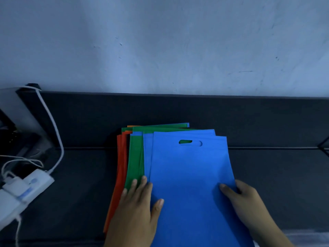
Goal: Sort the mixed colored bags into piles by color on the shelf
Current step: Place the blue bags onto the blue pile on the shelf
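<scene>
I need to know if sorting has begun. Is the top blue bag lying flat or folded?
Flat. The top blue bag lies spread on the mixed stack, its handle cutout showing, with no fold visible.

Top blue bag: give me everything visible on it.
The top blue bag is a flat, matte, fabric-like sheet with an oval cut-out handle near its far edge; green shows through the slot. It lies face up on a fanned stack of blue, green and orange bags on the dark shelf, long axis running away from the camera, near end out of frame. The left hand rests flat across its left edge, thumb on it. The right hand holds its right edge, thumb on top.
</scene>
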Action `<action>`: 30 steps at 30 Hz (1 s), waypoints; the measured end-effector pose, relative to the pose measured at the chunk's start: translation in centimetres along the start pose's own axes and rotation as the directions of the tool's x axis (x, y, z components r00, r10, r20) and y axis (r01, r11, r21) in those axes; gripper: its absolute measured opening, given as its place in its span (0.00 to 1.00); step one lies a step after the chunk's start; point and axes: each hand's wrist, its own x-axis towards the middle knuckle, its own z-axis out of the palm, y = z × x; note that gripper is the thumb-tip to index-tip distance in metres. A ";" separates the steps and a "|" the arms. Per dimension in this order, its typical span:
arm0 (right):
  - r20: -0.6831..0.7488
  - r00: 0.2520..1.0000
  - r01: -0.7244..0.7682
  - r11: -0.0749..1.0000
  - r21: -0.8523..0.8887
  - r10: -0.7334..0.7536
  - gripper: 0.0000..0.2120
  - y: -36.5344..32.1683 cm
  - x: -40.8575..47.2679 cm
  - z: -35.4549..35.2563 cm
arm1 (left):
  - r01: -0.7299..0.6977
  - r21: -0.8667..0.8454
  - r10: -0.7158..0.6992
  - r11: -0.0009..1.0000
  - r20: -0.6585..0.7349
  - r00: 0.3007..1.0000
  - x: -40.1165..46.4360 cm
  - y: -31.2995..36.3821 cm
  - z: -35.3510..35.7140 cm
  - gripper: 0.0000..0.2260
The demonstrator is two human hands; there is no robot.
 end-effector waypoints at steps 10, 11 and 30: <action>-0.054 0.998 -0.023 0.995 0.094 0.028 0.09 0.0 -1.1 -1.5 | -0.023 0.010 0.023 1.000 -0.013 1.000 0.3 -0.4 0.6 0.37; -0.048 0.998 -0.045 0.993 0.113 0.051 0.09 0.2 -1.1 -1.7 | -0.016 0.034 0.016 0.999 -0.007 1.000 0.4 -0.6 0.7 0.36; -0.010 1.000 -0.011 0.972 0.237 0.014 0.08 1.9 -1.2 -4.7 | -0.042 -0.708 0.078 0.705 0.019 0.997 1.9 6.8 -3.2 0.12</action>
